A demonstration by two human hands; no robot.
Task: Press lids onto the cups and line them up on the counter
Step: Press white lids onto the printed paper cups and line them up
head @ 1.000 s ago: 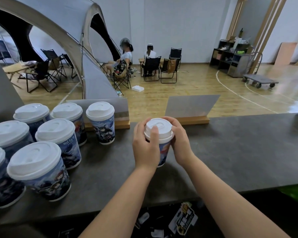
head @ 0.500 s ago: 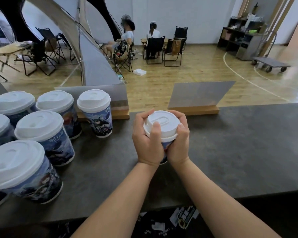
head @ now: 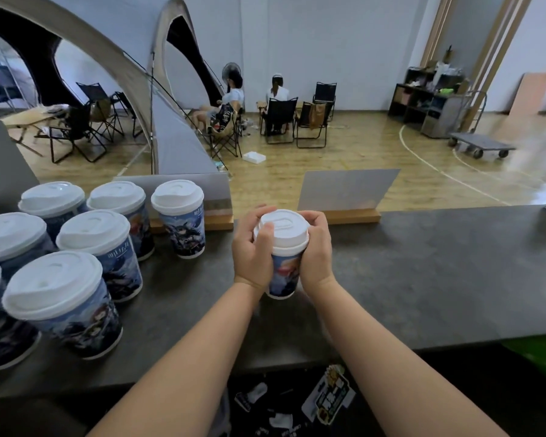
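Person at a dark grey stone-look counter (head: 423,279), both bare forearms reaching forward. The left hand (head: 252,253) and the right hand (head: 317,250) wrap from either side around a printed blue paper cup (head: 282,275) that stands upright on the counter, near its middle. The cup carries a white domed plastic lid (head: 281,228); the left thumb lies on the lid's near left rim, and the right fingers curl over its far right edge. Both grips are closed tight round the cup and lid; the cup's base shows below the palms, touching the counter.

To the left stands a group of like cups with white lids (head: 95,247), upright and close together in rough rows, well apart from the held cup; the nearest of them, a lidded cup at the right end of the back row (head: 178,216), stands just in front of a grey sign panel in a wooden base (head: 199,216). A second grey panel in a wooden base (head: 347,197) stands at the counter's far edge, just behind the right hand.

Beyond the counter: a wooden floor, folding black chairs (head: 279,119), two seated people seen from behind, a grey tent (head: 171,134), and a flat grey trolley (head: 481,145) at far right
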